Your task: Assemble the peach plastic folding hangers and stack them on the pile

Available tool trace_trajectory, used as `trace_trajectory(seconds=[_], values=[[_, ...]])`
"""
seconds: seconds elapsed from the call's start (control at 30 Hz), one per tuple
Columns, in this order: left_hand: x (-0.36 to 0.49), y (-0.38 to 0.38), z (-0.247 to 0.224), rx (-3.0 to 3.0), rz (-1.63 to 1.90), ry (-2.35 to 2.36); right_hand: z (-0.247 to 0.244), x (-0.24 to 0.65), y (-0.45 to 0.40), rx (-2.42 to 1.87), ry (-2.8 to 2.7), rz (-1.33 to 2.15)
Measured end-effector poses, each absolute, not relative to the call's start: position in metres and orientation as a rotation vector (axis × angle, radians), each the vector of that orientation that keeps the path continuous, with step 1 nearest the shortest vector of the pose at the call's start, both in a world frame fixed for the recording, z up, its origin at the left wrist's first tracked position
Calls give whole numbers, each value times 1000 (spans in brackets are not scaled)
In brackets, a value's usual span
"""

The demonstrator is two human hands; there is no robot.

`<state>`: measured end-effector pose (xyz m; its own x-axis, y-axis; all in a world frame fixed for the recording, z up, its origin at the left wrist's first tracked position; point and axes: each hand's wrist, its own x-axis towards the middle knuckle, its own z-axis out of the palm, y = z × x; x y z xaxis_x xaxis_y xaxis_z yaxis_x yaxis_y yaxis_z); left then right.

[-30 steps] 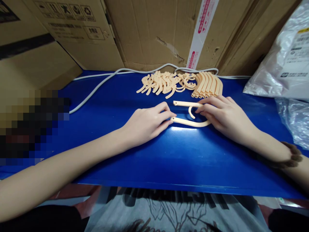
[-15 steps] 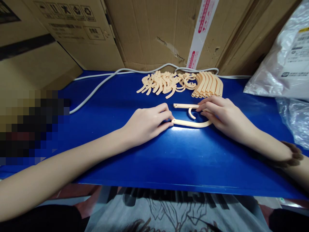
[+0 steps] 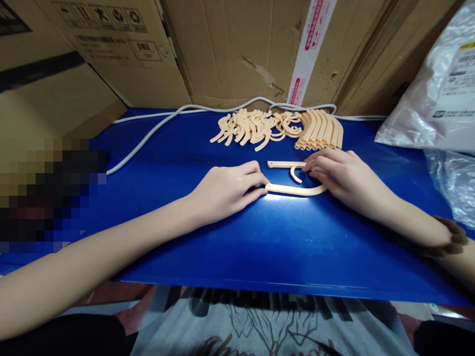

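Note:
A beige folding clothes hanger (image 3: 297, 190) lies low over the blue table, in the middle of the view. Its long curved arm is nearer to me; a straight arm (image 3: 285, 164) runs behind it, and a small curved hook (image 3: 295, 174) sits between the two. My left hand (image 3: 233, 192) pinches the holed left end of the near arm between thumb and fingers. Closed around the hanger's right end is my right hand (image 3: 343, 178), whose fingers hide the place where the arms meet.
Behind the hands lies a heap of beige hooks (image 3: 248, 127), beside a neat row of beige curved arms (image 3: 321, 129). A white cable (image 3: 148, 139) snakes along the back. Cardboard boxes (image 3: 237, 49) wall the far side, and a plastic-wrapped package (image 3: 434, 104) stands at right.
Both hands and the hanger have shifted very slightly toward me and to the right. Their grip looks the same.

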<state>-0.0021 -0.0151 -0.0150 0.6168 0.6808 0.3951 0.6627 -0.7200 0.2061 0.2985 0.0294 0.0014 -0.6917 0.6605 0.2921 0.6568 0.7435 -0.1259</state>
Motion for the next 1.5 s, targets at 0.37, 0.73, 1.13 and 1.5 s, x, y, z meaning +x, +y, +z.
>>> trace_trajectory(seconds=[0.37,0.73,1.13,1.5], values=[[-3,-16,-10,2730,684,1276,0,299,31,-1052,-2630,12],[-9,11,0,1334,1071,1412,2,300,30,-1039,-2639,16],[-7,5,7,1039,1086,1282,2,299,31,-1068,-2637,33],[-6,11,5,1003,1077,1211,2,299,31,-1074,-2637,38]])
